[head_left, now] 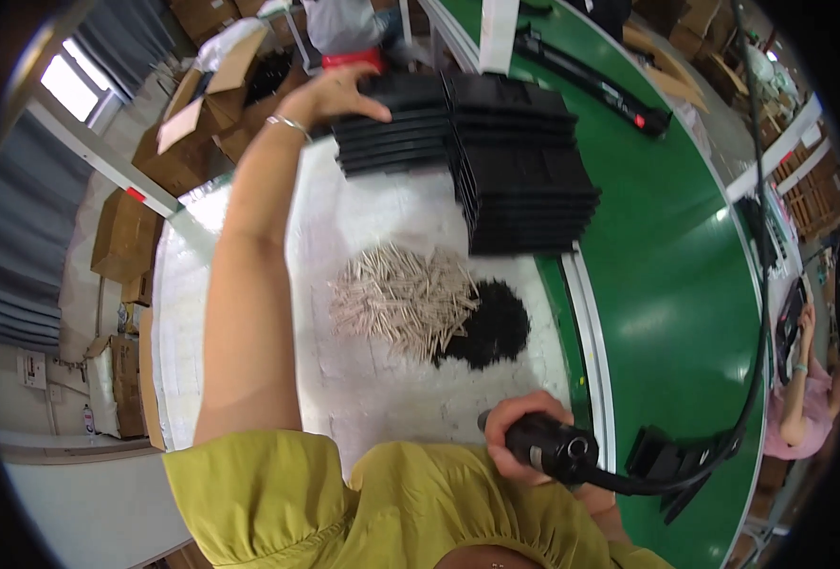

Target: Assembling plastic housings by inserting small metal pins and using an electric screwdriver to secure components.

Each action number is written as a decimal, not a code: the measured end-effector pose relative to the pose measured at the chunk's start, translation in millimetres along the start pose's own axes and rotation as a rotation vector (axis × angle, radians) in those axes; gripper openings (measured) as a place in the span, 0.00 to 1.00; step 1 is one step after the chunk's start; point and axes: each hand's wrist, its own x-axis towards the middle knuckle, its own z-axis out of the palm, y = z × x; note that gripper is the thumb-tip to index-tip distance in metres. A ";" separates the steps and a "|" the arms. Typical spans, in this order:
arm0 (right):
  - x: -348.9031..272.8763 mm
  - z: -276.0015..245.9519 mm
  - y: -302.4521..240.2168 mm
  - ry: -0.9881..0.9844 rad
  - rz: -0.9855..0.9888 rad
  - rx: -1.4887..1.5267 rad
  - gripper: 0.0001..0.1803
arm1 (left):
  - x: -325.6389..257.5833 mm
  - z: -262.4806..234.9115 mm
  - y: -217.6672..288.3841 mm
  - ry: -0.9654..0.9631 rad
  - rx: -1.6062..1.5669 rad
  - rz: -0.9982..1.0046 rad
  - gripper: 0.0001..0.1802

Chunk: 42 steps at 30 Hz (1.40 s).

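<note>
- Black plastic trays (392, 128), stacked at the far edge of the white surface (363, 398), under the left hand (339, 95): palm down on the top tray, fingers spread over its near-left corner, not closed around anything.
- Silver bracelet (289, 123) on the left wrist, bare forearm stretching across the left part of the surface.
- Taller stack of black trays (524, 180) just beside the first, toward the far right corner of the surface, touching it along one side.
- Pale wooden sticks (401, 299) heaped loosely at the middle of the surface.
- Pile of small black parts (491, 327) touching the right side of the stick heap, too small to tell apart.
- Right hand (520, 436) at the near right edge of the surface, wrapped tight around a black cylindrical power tool (553, 446).
- Thick black cable (752, 379) running from the tool over the green conveyor belt (676, 284) along the right edge of the surface.
- Black bracket-like part (671, 460) lying on the belt just right of the tool.
- Yellow-green sleeves (278, 493) at the lower edge.
- Cardboard boxes (183, 142) on the floor beyond the left edge; another person in pink (804, 398) across the belt.
</note>
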 end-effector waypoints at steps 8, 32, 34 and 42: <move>-2.6 3.3 6.4 0.082 -0.084 0.241 0.22 | -154.6 -41.5 116.9 0.353 -0.168 -0.090 0.42; 1.0 8.1 -48.4 0.023 -0.337 0.928 0.14 | -368.6 117.3 245.5 0.209 -0.706 0.374 0.04; -6.8 6.2 -49.3 0.024 -0.342 0.920 0.14 | -373.2 122.8 253.6 0.213 -0.780 0.369 0.05; 14.0 -76.6 -63.7 0.054 -0.479 0.945 0.11 | -385.4 126.0 228.6 0.219 -1.076 -0.030 0.13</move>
